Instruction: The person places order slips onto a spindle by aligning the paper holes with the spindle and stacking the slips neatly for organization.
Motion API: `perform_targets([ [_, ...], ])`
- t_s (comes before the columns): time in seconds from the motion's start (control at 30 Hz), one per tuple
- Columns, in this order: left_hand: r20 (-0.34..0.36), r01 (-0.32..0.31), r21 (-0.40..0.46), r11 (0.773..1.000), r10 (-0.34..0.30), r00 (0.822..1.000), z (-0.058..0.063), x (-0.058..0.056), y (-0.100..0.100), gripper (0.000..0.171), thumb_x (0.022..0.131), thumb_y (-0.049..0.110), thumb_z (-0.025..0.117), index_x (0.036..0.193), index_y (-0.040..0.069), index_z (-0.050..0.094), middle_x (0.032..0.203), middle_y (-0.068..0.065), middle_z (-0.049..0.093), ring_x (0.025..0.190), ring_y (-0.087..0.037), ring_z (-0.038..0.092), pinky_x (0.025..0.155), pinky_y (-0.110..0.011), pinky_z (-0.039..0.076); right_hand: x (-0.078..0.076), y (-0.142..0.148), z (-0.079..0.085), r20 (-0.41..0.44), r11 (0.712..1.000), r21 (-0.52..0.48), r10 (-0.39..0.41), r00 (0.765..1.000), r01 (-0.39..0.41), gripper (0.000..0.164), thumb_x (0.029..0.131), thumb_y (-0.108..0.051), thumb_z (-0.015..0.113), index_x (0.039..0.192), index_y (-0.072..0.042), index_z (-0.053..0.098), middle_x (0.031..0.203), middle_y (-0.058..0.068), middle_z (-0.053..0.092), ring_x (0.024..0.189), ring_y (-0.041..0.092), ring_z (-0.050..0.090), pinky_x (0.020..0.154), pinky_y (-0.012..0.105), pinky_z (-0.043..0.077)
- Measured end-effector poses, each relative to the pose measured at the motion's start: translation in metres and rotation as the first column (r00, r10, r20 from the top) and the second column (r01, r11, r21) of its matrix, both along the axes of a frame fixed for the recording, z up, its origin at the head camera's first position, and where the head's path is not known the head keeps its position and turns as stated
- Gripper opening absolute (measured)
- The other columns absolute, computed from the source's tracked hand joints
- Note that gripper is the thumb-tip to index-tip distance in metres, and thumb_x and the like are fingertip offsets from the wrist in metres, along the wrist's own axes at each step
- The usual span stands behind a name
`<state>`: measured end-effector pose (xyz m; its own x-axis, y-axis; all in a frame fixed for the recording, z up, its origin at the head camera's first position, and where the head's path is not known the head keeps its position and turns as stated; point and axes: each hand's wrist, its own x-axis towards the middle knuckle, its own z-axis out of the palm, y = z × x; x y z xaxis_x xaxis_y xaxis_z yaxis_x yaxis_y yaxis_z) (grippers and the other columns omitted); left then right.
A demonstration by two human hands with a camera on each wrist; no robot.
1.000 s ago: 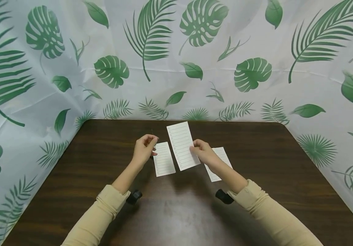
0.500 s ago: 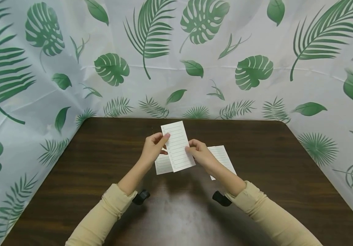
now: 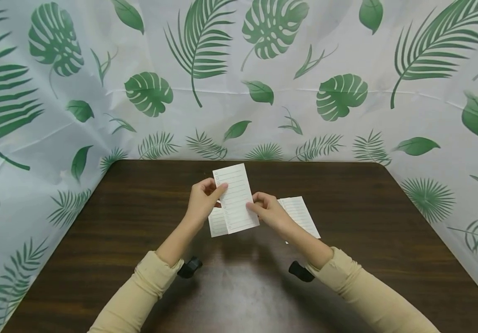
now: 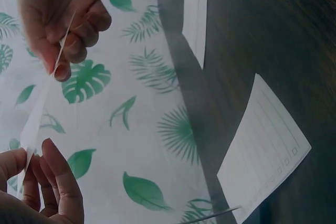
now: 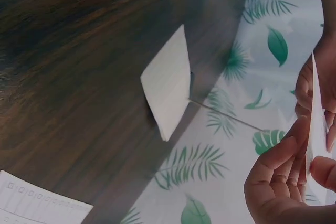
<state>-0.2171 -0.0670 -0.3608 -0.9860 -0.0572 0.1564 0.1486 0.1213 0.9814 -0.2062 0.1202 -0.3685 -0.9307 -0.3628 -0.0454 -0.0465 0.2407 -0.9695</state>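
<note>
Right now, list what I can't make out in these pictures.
Left table card: head view, partly hidden behind the held card and left hand.
Right table card: head view, partly covered by the right forearm; left wrist view, cut off by the top edge.
Thin rod: left wrist view, cut off by the bottom edge.

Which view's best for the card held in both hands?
Head view: the held card turns its lined face to that camera, mostly unobstructed. The left wrist view shows it nearly edge-on, as a thin sliver at left; the right wrist view also catches it as a narrow strip, near the right border.
</note>
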Motion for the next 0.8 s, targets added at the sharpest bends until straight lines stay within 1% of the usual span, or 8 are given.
perform_targets([
  [0.1, -0.004, -0.022, 0.003, 1.0, 0.022, 1.0, 0.001, -0.002, -0.004, 0.018, 0.088, 0.009, 0.064, 0.084, -0.008, 0.061, 0.066, 0.003, 0.052, 0.054, -0.007, 0.05, 0.048, -0.021, 0.052, -0.002, 0.001, -0.003, -0.034, 1.0, 0.011, 0.013, 0.999, -0.012, 0.019, 0.096, -0.007, 0.049, 0.103, 0.011, 0.052, 0.081, 0.01, 0.066, 0.068, 0.008, 0.058, 0.06, 0.022, 0.051],
  [0.2, 0.001, -0.034, 0.008, 0.999, 0.034, 0.999, 0.001, -0.005, -0.007, 0.018, 0.088, 0.009, 0.065, 0.083, -0.008, 0.06, 0.064, 0.004, 0.051, 0.053, -0.007, 0.049, 0.047, -0.019, 0.051, -0.004, 0.001, -0.006, -0.045, 0.999, 0.017, 0.031, 0.999, -0.03, 0.019, 0.097, -0.006, 0.049, 0.102, 0.012, 0.052, 0.083, 0.014, 0.066, 0.066, 0.009, 0.057, 0.059, 0.021, 0.053],
  [0.37, 0.018, -0.046, 0.006, 0.999, 0.045, 0.999, 0.0, -0.009, -0.014, 0.018, 0.088, 0.009, 0.065, 0.084, -0.009, 0.061, 0.064, 0.005, 0.053, 0.054, -0.006, 0.05, 0.046, -0.017, 0.051, -0.008, -0.002, -0.007, -0.063, 0.999, 0.042, 0.029, 0.998, -0.027, 0.018, 0.095, -0.005, 0.051, 0.1, 0.011, 0.055, 0.077, 0.011, 0.065, 0.063, 0.016, 0.056, 0.058, 0.021, 0.052],
  [0.43, 0.022, -0.048, 0.007, 0.999, 0.048, 0.999, -0.001, -0.011, -0.016, 0.019, 0.088, 0.009, 0.065, 0.086, -0.009, 0.062, 0.064, 0.005, 0.053, 0.056, -0.006, 0.051, 0.046, -0.017, 0.051, -0.009, -0.005, -0.006, -0.074, 0.999, 0.048, 0.023, 0.997, -0.02, 0.018, 0.095, -0.005, 0.051, 0.099, 0.011, 0.056, 0.075, 0.011, 0.065, 0.063, 0.017, 0.057, 0.058, 0.021, 0.052],
  [0.5, 0.026, -0.049, 0.01, 0.999, 0.049, 0.998, 0.0, -0.012, -0.019, 0.019, 0.089, 0.01, 0.064, 0.089, -0.01, 0.063, 0.064, 0.006, 0.053, 0.058, -0.007, 0.052, 0.047, -0.016, 0.051, -0.011, -0.007, -0.006, -0.078, 0.999, 0.053, 0.016, 0.997, -0.012, 0.018, 0.095, -0.005, 0.052, 0.098, 0.011, 0.056, 0.075, 0.011, 0.066, 0.062, 0.015, 0.058, 0.058, 0.022, 0.053],
  [0.63, 0.024, -0.037, 0.003, 0.999, 0.037, 0.999, 0.005, -0.015, -0.023, 0.021, 0.091, 0.011, 0.062, 0.092, -0.01, 0.065, 0.06, 0.005, 0.051, 0.055, -0.009, 0.049, 0.048, -0.016, 0.05, -0.013, -0.012, -0.004, -0.062, 0.998, 0.06, 0.0, 0.998, 0.003, 0.017, 0.095, -0.006, 0.052, 0.098, 0.011, 0.056, 0.074, 0.008, 0.066, 0.061, 0.01, 0.056, 0.058, 0.022, 0.053],
  [0.73, 0.014, -0.031, -0.003, 1.0, 0.031, 0.999, 0.012, -0.018, -0.025, 0.022, 0.092, 0.011, 0.06, 0.092, -0.011, 0.065, 0.057, 0.003, 0.049, 0.05, -0.008, 0.047, 0.047, -0.015, 0.049, -0.015, -0.016, 0.0, -0.033, 0.999, 0.034, -0.016, 0.999, 0.018, 0.017, 0.095, -0.005, 0.051, 0.097, 0.01, 0.056, 0.073, 0.004, 0.065, 0.061, 0.01, 0.057, 0.058, 0.022, 0.052],
  [0.8, 0.024, -0.03, -0.004, 1.0, 0.03, 0.999, 0.017, -0.019, -0.027, 0.024, 0.092, 0.012, 0.059, 0.094, -0.012, 0.065, 0.057, 0.002, 0.049, 0.048, -0.005, 0.047, 0.047, -0.014, 0.05, -0.017, -0.018, 0.003, -0.027, 1.0, 0.015, -0.027, 0.999, 0.027, 0.016, 0.095, -0.005, 0.051, 0.098, 0.011, 0.056, 0.072, 0.003, 0.065, 0.061, 0.01, 0.057, 0.057, 0.02, 0.052],
])
